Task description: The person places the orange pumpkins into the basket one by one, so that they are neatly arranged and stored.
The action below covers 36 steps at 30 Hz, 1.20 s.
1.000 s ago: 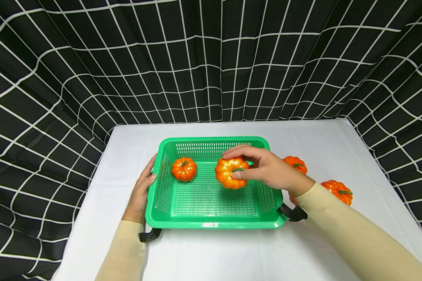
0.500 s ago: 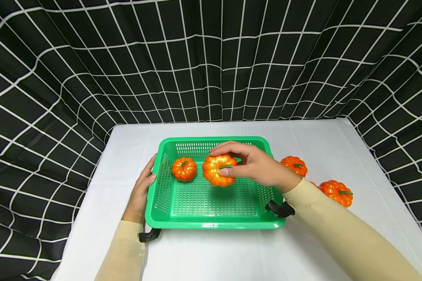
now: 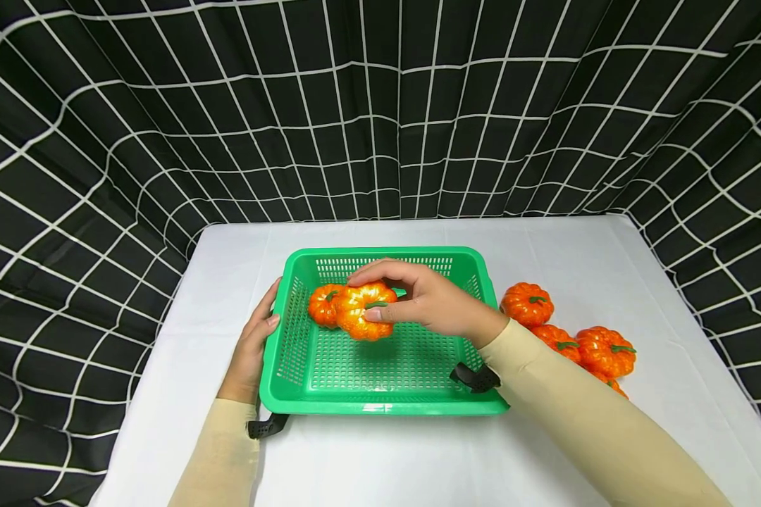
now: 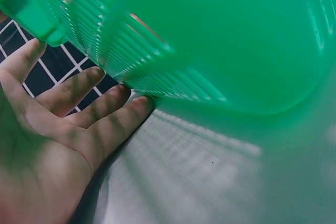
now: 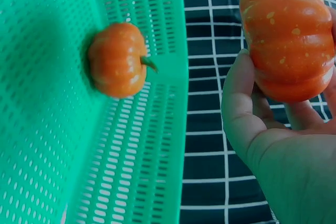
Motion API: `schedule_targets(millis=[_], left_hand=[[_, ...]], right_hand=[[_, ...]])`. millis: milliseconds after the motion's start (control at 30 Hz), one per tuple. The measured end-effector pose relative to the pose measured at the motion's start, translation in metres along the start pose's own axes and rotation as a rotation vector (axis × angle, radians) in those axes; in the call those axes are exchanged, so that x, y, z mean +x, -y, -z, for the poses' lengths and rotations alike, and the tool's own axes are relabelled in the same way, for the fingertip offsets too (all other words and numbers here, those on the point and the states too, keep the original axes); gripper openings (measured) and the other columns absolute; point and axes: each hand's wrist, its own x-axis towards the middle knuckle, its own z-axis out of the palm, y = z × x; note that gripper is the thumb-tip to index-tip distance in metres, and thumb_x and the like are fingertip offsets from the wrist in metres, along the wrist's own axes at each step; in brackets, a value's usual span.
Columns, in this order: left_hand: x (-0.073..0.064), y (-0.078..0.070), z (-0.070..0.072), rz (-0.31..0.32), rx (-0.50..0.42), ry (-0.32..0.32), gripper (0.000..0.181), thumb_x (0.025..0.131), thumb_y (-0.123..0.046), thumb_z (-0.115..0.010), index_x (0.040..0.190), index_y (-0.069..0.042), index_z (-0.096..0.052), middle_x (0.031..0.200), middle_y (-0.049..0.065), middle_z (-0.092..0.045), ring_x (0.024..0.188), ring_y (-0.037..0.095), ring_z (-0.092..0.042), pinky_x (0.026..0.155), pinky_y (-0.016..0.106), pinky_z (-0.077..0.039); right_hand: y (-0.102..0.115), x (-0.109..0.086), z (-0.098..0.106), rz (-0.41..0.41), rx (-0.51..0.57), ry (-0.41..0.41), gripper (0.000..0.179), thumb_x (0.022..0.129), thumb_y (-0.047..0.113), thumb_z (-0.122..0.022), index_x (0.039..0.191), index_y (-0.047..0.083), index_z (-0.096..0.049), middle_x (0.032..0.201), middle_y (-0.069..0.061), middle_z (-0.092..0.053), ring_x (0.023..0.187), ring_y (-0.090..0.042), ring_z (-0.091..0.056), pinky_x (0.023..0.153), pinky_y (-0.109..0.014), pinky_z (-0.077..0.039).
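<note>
My right hand (image 3: 440,303) grips a shiny orange toy pumpkin (image 3: 355,320) with a green stem, thumb on top beside the stem and fingers round the far side. It hangs above the left half of a green plastic basket (image 3: 380,408). Inside, by the left wall, another pumpkin (image 3: 319,307) is partly covered by the held one in the head view; the right wrist view shows that pumpkin (image 5: 118,61) whole. At the basket's left side is my left hand (image 3: 249,352). In the left wrist view its fingers (image 4: 118,121) reach out straight, fingertips against the slotted outer wall.
Right of the basket, several more orange pumpkins (image 3: 605,351) lie clustered on the white tablecloth (image 3: 355,458), one partly behind the right sleeve. A black curtain with a white grid (image 3: 380,141) surrounds the table at the back and sides.
My right hand has carried the pumpkin leftward over the basket, until it overlaps the one inside. More of the pumpkins on the right have come into sight. My left hand stays nearly still.
</note>
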Motion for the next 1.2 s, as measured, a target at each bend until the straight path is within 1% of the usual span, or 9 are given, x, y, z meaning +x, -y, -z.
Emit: schedule_targets(millis=[100, 300, 500, 633, 733, 867, 1000, 1200], left_hand=[[0.000, 0.000, 0.000, 0.001, 0.001, -0.002, 0.065, 0.111, -0.012, -0.036, 0.174, -0.030, -0.034, 0.171, 0.008, -0.040, 0.126, 0.027, -0.064, 0.099, 0.039, -0.059], [0.000, 0.000, -0.001, 0.007, 0.033, -0.016, 0.065, 0.111, -0.015, -0.037, 0.174, -0.030, -0.034, 0.174, -0.001, -0.035, 0.137, 0.026, -0.055, 0.103, 0.035, -0.056], [0.001, 0.000, -0.001, 0.003, 0.024, -0.001, 0.065, 0.111, -0.014, -0.037, 0.174, -0.030, -0.033, 0.173, 0.002, -0.036, 0.134, 0.027, -0.057, 0.102, 0.036, -0.057], [0.001, -0.001, 0.000, -0.007, 0.026, 0.008, 0.064, 0.111, -0.014, -0.037, 0.174, -0.028, -0.033, 0.174, 0.004, -0.034, 0.137, 0.026, -0.055, 0.103, 0.036, -0.056], [0.001, -0.002, 0.001, -0.012, 0.037, 0.015, 0.065, 0.111, -0.014, -0.036, 0.174, -0.028, -0.032, 0.175, 0.004, -0.033, 0.141, 0.027, -0.053, 0.105, 0.037, -0.055], [0.001, -0.003, 0.001, -0.009, 0.054, 0.009, 0.065, 0.111, -0.015, -0.037, 0.174, -0.030, -0.033, 0.175, 0.003, -0.032, 0.145, 0.029, -0.049, 0.107, 0.039, -0.054], [0.000, -0.002, 0.002, 0.000, 0.068, 0.005, 0.063, 0.112, -0.018, -0.038, 0.174, -0.031, -0.033, 0.175, 0.003, -0.032, 0.148, 0.029, -0.047, 0.108, 0.040, -0.053], [0.001, -0.002, 0.001, 0.000, 0.048, 0.013, 0.063, 0.112, -0.018, -0.037, 0.174, -0.030, -0.032, 0.176, 0.002, -0.031, 0.149, 0.029, -0.045, 0.108, 0.040, -0.053]], right_hand=[[-0.002, 0.005, -0.006, -0.001, 0.005, 0.014, 0.042, 0.099, 0.007, -0.079, 0.140, 0.010, -0.072, 0.146, -0.007, -0.063, 0.129, -0.029, -0.060, 0.097, -0.048, -0.060], [-0.011, 0.015, -0.015, -0.014, 0.028, 0.014, 0.041, 0.100, 0.009, -0.080, 0.140, 0.012, -0.073, 0.146, -0.005, -0.063, 0.127, -0.029, -0.061, 0.096, -0.047, -0.061], [-0.020, 0.022, -0.022, -0.051, 0.056, 0.033, 0.040, 0.100, 0.011, -0.080, 0.140, 0.013, -0.073, 0.143, -0.002, -0.064, 0.125, -0.029, -0.061, 0.094, -0.047, -0.061], [-0.019, 0.030, -0.026, -0.044, 0.034, 0.036, 0.041, 0.100, 0.015, -0.081, 0.140, 0.015, -0.073, 0.142, 0.001, -0.065, 0.123, -0.027, -0.060, 0.093, -0.045, -0.061], [-0.017, 0.037, -0.029, -0.032, 0.020, 0.038, 0.041, 0.099, 0.015, -0.081, 0.140, 0.014, -0.073, 0.142, 0.002, -0.065, 0.122, -0.027, -0.061, 0.094, -0.045, -0.061], [-0.015, 0.046, -0.033, -0.027, 0.033, 0.048, 0.041, 0.099, 0.013, -0.080, 0.140, 0.012, -0.073, 0.140, 0.000, -0.066, 0.122, -0.027, -0.061, 0.096, -0.044, -0.060], [-0.016, 0.051, -0.036, -0.042, 0.044, 0.067, 0.042, 0.099, 0.014, -0.080, 0.141, 0.012, -0.073, 0.138, 0.000, -0.066, 0.121, -0.026, -0.062, 0.098, -0.043, -0.059], [-0.022, 0.054, -0.038, -0.085, 0.080, 0.092, 0.042, 0.100, 0.015, -0.081, 0.140, 0.012, -0.072, 0.136, -0.002, -0.067, 0.119, -0.028, -0.063, 0.097, -0.043, -0.060]])
